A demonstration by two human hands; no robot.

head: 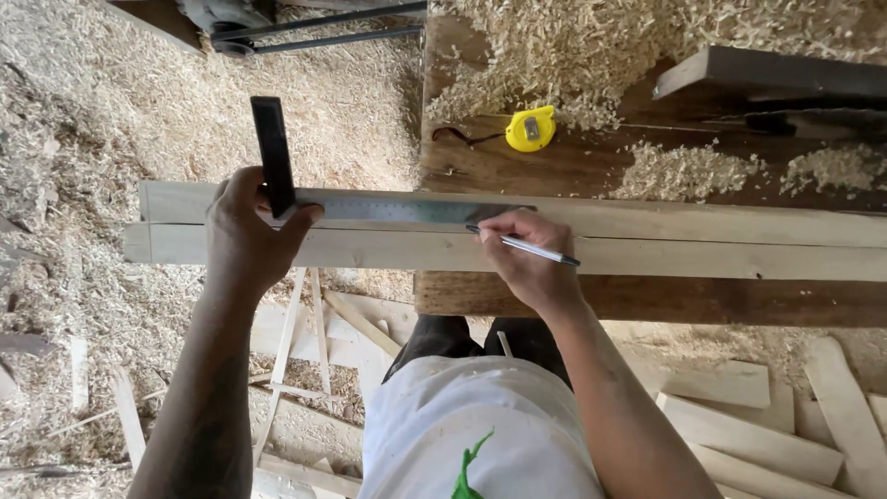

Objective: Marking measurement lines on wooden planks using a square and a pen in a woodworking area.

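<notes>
Two hands: left (248, 236) grips square (370, 209) on plank (693, 242), right (527, 259) pinches pen (528, 248).

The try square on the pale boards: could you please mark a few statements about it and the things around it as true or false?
1. The left hand presses the try square onto the pale boards. True.
2. The right hand holds a chisel. False: it holds a pen, tip at the steel blade's edge.
3. The tape measure is yellow and lies on the dark workbench. True.
4. The tape measure rests on the pale boards. False: it lies beyond them.
5. The floor is swept clean. False: wood shavings cover it.
</notes>
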